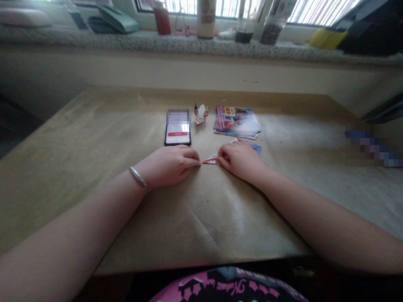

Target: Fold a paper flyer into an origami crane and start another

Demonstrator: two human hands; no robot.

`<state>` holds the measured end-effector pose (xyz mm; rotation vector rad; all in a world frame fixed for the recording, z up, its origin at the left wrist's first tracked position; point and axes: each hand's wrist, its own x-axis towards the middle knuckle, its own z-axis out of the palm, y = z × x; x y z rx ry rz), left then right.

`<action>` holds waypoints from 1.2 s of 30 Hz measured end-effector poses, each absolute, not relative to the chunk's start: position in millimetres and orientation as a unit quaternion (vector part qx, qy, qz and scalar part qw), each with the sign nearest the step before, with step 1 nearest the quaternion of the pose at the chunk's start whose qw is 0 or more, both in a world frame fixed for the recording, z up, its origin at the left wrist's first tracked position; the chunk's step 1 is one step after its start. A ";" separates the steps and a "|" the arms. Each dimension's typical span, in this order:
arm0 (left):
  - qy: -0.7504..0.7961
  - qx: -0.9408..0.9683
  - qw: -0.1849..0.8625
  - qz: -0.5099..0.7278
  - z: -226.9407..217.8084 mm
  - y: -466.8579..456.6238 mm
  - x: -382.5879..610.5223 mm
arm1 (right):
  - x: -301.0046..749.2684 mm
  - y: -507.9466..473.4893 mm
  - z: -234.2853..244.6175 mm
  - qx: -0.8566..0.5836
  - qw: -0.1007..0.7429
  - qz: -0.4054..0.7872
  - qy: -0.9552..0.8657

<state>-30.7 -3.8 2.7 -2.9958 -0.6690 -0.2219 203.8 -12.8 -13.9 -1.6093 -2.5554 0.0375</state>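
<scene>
A folded piece of printed paper [211, 160], white and red with a narrow point to the left, lies on the table. My right hand [241, 159] is closed on it, thumb and fingers pinching its middle, and covers much of it. A blue printed part of the paper shows beyond the knuckles. At the paper's pointed left end is my left hand [174, 165], its fingers drawn together and bent down to the tabletop. Whether anything is between those fingers is hidden.
Behind the hands are a phone [178, 128] with a lit screen, a small folded paper figure [201, 113] and a stack of printed leaflets [237, 120]. A blurred-out blue item [373, 146] lies far right. Jars and a bottle [206, 19] stand on the stone windowsill [189, 44].
</scene>
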 end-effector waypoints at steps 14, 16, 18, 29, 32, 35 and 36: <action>-0.197 -0.973 0.080 -0.093 -1.8 -6.0 -23.5 | 190.6 -14.3 -22.4 -0.535 0.136 0.030 -0.833; -0.203 -0.972 0.088 -0.083 -2.2 -6.9 -22.3 | 192.2 -15.2 -20.5 -0.539 0.135 0.031 -0.831; -0.213 -0.970 0.093 -0.073 -2.6 -8.0 -21.1 | 193.9 -16.7 -18.4 -0.544 0.128 0.030 -0.829; -0.227 -0.968 0.093 -0.059 -3.1 -10.3 -18.2 | 200.4 -18.5 -17.4 -0.554 0.142 0.035 -0.820; -0.230 -0.967 0.096 -0.056 -2.7 -11.0 -17.6 | 202.4 -18.2 -16.7 -0.549 0.141 0.038 -0.823; -0.234 -0.966 0.095 -0.056 -1.6 -11.8 -17.3 | 203.8 -19.6 -14.8 -0.543 0.142 0.037 -0.827; -0.234 -0.966 0.094 -0.057 -1.2 -11.9 -17.3 | 204.0 -20.6 -13.9 -0.541 0.143 0.033 -0.828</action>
